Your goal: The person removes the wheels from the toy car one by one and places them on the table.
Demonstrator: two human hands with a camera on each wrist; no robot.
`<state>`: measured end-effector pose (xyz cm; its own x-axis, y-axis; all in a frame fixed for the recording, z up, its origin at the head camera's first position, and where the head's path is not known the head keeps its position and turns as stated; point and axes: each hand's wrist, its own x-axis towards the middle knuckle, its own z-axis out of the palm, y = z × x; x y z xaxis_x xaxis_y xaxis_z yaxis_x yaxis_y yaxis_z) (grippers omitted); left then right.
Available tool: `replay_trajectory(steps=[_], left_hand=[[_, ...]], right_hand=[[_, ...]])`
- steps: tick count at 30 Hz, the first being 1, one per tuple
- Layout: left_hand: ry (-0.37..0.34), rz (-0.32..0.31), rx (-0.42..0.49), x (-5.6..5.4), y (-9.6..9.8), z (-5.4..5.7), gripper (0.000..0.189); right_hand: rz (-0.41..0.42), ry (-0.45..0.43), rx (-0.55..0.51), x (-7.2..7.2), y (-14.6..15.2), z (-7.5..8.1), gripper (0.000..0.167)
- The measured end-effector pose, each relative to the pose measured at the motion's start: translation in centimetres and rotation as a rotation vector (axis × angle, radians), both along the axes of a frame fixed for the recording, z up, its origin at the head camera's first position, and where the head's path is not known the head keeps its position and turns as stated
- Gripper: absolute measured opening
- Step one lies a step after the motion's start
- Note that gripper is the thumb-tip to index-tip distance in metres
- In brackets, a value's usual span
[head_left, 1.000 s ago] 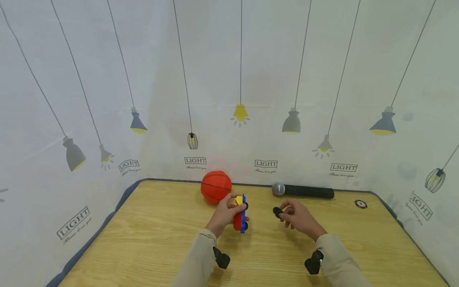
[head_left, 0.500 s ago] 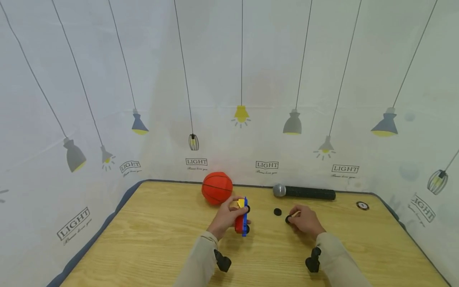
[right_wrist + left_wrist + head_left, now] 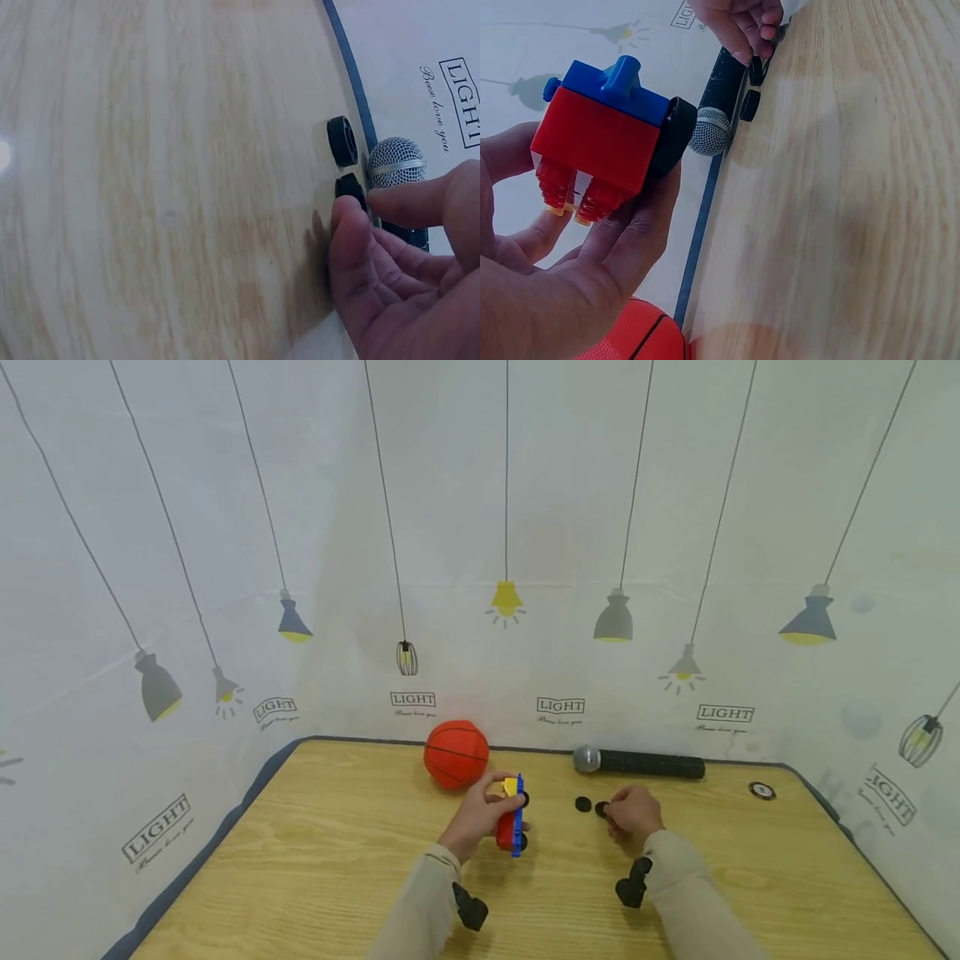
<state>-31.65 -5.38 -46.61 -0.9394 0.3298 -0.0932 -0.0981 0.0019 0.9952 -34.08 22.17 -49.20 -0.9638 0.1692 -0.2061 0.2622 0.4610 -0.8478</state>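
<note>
Since half a second ago, the right hand has moved a little closer to the flat, round, black toy wheel that lies on the pale wooden surface. Its fingers pinch another small, round, black wheel, just beside the first one. I cannot tell if the pinched wheel touches the surface or hangs just over it.

The left hand has its fingers wrapped around a small red, blue and yellow plastic toy car. It holds the car up over the surface, near the round red ball with black lines. Black wheels show on the car's side that faces the right hand.

This step looks like putting the pinched wheel in its spot. A soft pinch on the rim should work best. The wheel should go down slow and flat, because on its edge it could roll away. It should not bump the first wheel, or the black microphone with a silver head behind. The left hand does best to keep the car quite still.
</note>
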Motion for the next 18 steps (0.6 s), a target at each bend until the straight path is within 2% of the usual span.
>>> replay_trajectory(steps=[4,9,18], left_hand=[[0.000,-0.001,-0.001,0.1,-0.1,0.1,0.045],[0.001,-0.002,-0.005,0.2,0.0,0.2,0.046],[-0.008,0.004,0.001,0.3,0.5,0.1,0.044]], right_hand=[[-0.048,-0.028,-0.015,0.0,-0.3,0.2,0.021],[-0.072,-0.029,-0.047,0.1,-0.2,0.5,0.032],[-0.034,0.030,0.019,0.6,-0.1,1.6,0.041]])
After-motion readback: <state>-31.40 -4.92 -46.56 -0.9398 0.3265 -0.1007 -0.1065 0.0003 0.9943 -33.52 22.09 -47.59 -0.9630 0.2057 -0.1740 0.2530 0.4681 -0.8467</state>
